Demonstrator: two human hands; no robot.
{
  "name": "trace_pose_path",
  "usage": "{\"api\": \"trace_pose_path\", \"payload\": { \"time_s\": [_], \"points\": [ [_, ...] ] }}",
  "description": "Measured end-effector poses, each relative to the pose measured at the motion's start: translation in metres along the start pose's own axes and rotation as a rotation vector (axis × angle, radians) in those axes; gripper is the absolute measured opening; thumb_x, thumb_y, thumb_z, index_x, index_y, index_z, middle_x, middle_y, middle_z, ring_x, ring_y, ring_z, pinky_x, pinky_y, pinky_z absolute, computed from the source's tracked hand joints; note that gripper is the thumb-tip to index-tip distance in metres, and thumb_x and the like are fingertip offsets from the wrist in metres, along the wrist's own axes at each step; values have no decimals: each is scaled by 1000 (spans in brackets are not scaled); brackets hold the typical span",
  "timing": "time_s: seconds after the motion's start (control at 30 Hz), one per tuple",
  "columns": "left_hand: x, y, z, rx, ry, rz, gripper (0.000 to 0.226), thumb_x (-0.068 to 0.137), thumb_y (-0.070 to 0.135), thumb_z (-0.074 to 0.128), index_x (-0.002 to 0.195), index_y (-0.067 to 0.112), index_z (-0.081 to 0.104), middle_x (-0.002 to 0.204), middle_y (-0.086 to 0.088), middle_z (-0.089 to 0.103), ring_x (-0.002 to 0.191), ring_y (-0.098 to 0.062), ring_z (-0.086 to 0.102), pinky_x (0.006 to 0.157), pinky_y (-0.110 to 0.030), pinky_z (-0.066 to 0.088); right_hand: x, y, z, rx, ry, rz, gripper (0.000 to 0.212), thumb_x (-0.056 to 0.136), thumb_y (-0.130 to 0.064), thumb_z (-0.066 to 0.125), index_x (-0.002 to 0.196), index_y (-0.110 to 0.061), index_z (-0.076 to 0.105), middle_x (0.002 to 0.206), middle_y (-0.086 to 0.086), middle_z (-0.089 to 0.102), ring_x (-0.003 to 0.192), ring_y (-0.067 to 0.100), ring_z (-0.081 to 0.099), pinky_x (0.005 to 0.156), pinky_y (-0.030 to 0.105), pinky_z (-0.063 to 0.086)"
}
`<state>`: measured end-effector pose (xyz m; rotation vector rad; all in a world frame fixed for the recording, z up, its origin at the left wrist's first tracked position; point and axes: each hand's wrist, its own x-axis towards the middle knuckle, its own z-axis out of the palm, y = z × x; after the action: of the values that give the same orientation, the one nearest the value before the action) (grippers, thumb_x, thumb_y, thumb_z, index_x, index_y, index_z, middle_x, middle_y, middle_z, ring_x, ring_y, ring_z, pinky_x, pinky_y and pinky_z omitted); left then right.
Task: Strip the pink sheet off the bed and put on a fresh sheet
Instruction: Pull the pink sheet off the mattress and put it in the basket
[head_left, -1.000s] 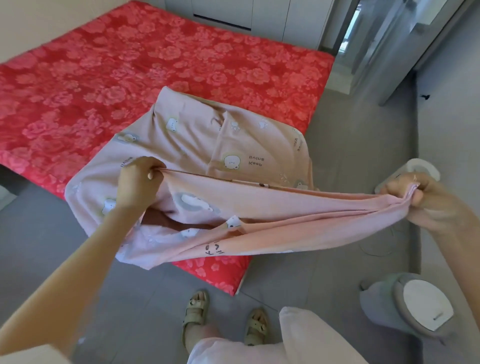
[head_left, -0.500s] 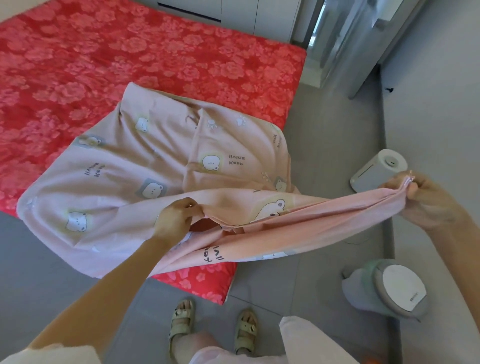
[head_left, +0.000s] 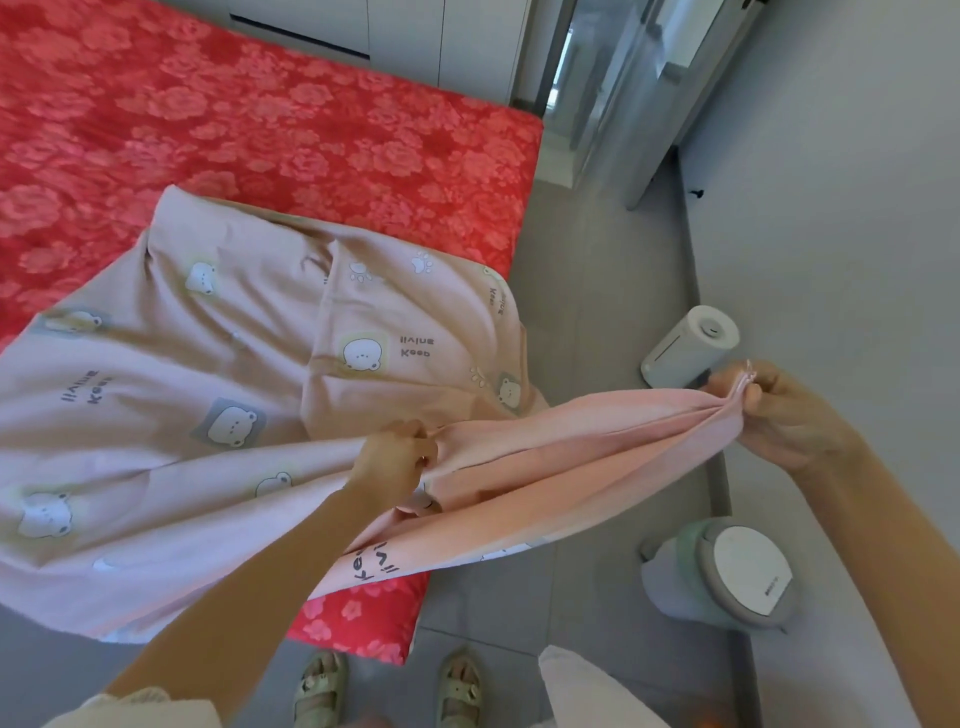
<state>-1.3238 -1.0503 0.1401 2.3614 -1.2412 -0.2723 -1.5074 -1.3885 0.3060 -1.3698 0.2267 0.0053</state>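
Pink sheet: spread over red mattress near corner, overhanging front edge; left hand pinches hem, now nearer right hand, which pinches gathered corner beyond mattress side

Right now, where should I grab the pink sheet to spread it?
Grip the taut hem of the pink sheet between the left hand and right hand, coming from above: it is stretched and lifted, while the rest lies slack on the red mattress.
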Motion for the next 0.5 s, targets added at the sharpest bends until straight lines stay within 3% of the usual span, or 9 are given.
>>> {"api": "trace_pose_path", "payload": {
  "time_s": [0.1,0.17,0.27,0.37,0.43,0.5],
  "points": [
    [-3,2,-9,-74,67,-4,28,44,-11,66,50,15,61,61,-3,55,53,-27,54,43,-28,43,2,-1,-3,14,15,-17,41,53,-49,89,62,-15,68,61,2,61,58,14,58,60,21,48],
    [-7,3,-14,-176,174,-12,27,51,-5,53,56,19,64,69,-3,57,62,-27,58,52,-29,46,3,-2,-4,26,5,-31,39,55,-48,88,63,-16,68,61,1,62,58,13,58,61,20,48],
    [-7,25,-26,-210,247,104,27,59,15,53,77,32,65,89,1,59,85,-18,52,73,-28,44,4,-2,-2,31,-15,-29,39,55,-48,88,61,-15,68,60,0,59,57,12,55,60,20,46],
    [5,65,-39,-262,239,234,21,71,28,61,90,34,66,89,9,51,77,-10,46,73,-21,36,7,-2,-1,38,-30,-22,41,55,-47,89,62,-13,67,60,2,55,58,13,53,59,21,44],
    [14,86,-40,-250,224,284,17,73,34,62,87,30,71,84,7,54,72,-11,47,71,-19,38,7,-3,2,43,-35,-25,41,55,-46,89,61,-13,66,60,2,52,57,14,50,59,21,43],
    [18,96,-37,-187,186,279,20,71,38,59,80,26,72,76,3,57,68,-15,51,68,-26,46,6,-5,5,32,-39,-38,40,55,-48,88,60,-16,66,59,0,53,57,12,50,58,20,42]
  ]
}}
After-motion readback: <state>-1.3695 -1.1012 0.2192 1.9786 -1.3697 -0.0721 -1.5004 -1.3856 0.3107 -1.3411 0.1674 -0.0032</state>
